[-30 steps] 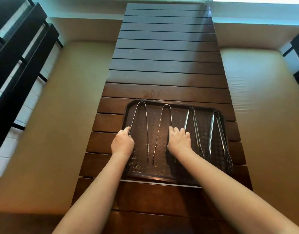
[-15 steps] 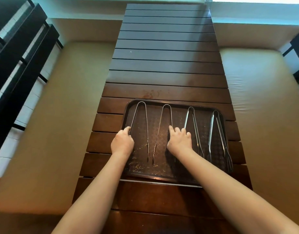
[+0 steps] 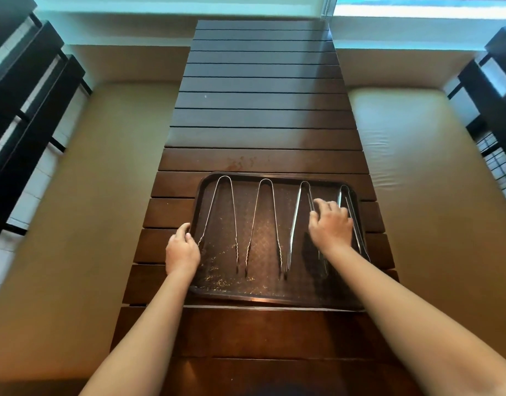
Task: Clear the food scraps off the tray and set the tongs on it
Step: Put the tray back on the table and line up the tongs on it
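A dark brown tray lies on the near half of the slatted table. Several metal tongs rest on it side by side, hinges pointing away: the leftmost tongs, one beside it, a third tongs and the rightmost tongs. Yellowish food scraps dot the tray's near left part. My left hand sits at the tray's left rim with its fingers curled over it, next to the leftmost tongs' tip. My right hand lies palm down between the third and rightmost tongs, fingertips touching them.
The dark wooden slatted table runs away from me towards a window ledge. Beige cushioned benches flank it on the left and on the right. Dark railings stand beyond both benches.
My right hand has moved right, from the middle tongs to the gap between the two right-hand tongs. My left hand has shifted left, off the leftmost tongs, to the tray's rim.
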Motion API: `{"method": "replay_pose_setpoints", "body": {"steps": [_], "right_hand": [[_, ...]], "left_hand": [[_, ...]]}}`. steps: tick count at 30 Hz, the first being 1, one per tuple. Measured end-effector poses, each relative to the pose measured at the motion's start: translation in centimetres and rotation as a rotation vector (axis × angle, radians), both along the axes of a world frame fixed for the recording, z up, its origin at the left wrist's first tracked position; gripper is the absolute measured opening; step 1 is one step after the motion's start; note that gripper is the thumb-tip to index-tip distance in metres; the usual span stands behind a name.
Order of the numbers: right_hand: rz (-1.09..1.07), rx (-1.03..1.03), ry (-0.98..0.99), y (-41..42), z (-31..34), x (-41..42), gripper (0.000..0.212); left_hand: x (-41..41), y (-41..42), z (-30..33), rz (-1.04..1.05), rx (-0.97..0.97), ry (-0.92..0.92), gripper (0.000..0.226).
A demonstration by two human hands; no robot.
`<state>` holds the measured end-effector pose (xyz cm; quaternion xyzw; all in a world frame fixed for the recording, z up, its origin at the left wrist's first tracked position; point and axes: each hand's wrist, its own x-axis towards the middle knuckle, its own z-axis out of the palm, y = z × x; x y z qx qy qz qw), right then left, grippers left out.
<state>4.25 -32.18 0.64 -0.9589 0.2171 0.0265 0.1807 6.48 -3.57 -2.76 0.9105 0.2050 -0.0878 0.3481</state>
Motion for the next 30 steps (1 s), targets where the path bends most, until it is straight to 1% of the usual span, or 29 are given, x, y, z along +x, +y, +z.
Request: {"method": "replay_pose_setpoints", "body": {"steps": [2, 6, 10, 13, 14, 16, 17, 18, 21, 22, 23, 26, 28, 30], "right_hand": [[-0.131, 0.034, 0.008, -1.9, -0.2, -0.7, 0.040], [-0.468, 0.161, -0.009, -5.3, -0.5, -2.1, 0.041], [-0.604, 0.217, 0.124, -8.4, -1.8, -4.7, 0.037], [-0.624, 0.302, 0.291, -9.8, -3.0, -6.1, 0.032], [-0.602, 0.307, 0.373, -10.0, -2.9, -6.4, 0.028], [-0.572, 0.326, 0.529, -9.9, -2.3, -6.8, 0.010], [-0.575, 0.344, 0.561, -10.0, -2.2, -6.9, 0.012], [-0.583, 0.346, 0.563, -10.1, -2.5, -7.0, 0.017], [-0.611, 0.321, 0.515, -10.9, -3.1, -7.0, 0.009], [-0.610, 0.341, 0.497, -11.2, -3.5, -7.0, 0.010], [-0.610, 0.407, 0.480, -11.1, -3.5, -7.1, 0.011], [-0.592, 0.729, 0.438, -11.2, -3.2, -7.3, 0.012], [-0.513, 0.836, 0.417, -11.3, -2.7, -7.7, 0.008], [-0.435, 0.876, 0.376, -12.0, -2.7, -7.9, 0.012]], "left_hand": [[-0.2, -0.1, -0.3, 0.041, -0.097, -0.008, 0.039], [-0.2, 0.7, -1.0, 0.161, -0.250, -0.003, 0.040], [-0.4, 2.1, -1.7, 0.137, -0.287, 0.012, 0.038], [-0.8, 3.0, -2.1, 0.098, -0.282, 0.007, 0.034], [-0.9, 3.1, -2.1, 0.095, -0.285, 0.007, 0.033], [-1.1, 3.2, -2.1, 0.109, -0.303, 0.012, 0.032], [-1.1, 3.1, -2.1, 0.119, -0.312, 0.011, 0.032], [-1.1, 3.1, -2.1, 0.132, -0.318, 0.014, 0.032], [-1.2, 2.8, -2.0, 0.164, -0.327, 0.010, 0.032], [-1.2, 2.8, -2.0, 0.172, -0.330, 0.006, 0.032], [-1.1, 2.8, -2.1, 0.176, -0.334, 0.002, 0.031], [-1.0, 3.0, -2.4, 0.188, -0.347, 0.000, 0.031], [-1.0, 2.9, -2.4, 0.199, -0.358, 0.001, 0.030], [-0.9, 3.0, -2.6, 0.215, -0.365, 0.004, 0.030]]}}
